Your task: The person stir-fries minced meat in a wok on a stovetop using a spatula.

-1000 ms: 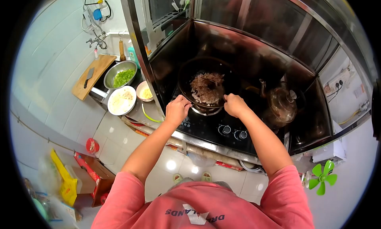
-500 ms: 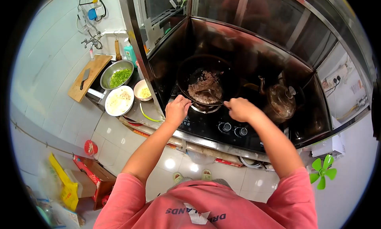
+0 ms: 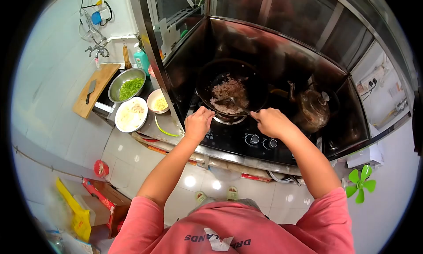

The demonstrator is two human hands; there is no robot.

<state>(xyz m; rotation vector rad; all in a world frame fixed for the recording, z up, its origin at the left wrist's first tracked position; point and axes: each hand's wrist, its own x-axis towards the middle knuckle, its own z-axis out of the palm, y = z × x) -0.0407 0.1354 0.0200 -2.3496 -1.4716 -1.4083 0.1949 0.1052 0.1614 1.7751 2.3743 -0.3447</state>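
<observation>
A dark wok (image 3: 257,80) sits on the burner with browned minced meat (image 3: 233,89) in it. My left hand (image 3: 199,123) is closed at the wok's near left rim, fingers pinched together; the bit of rim or handle they hold is mostly hidden. In my right hand (image 3: 272,123) is the handle of a spatula (image 3: 242,107), gripped at the wok's near right side. The spatula's blade lies in the meat near the front of the wok.
Right of the wok stands a kettle (image 3: 313,108); stove knobs (image 3: 252,139) are in front. On the left are a metal bowl of chopped greens (image 3: 131,88), a white bowl (image 3: 131,115), a small bowl (image 3: 158,101), and a cutting board (image 3: 81,105) with a cleaver (image 3: 91,91).
The spatula's blade has shifted slightly left and toward me, and the meat is spread differently in the wok. My left hand stays at the rim. The view has tilted slightly.
</observation>
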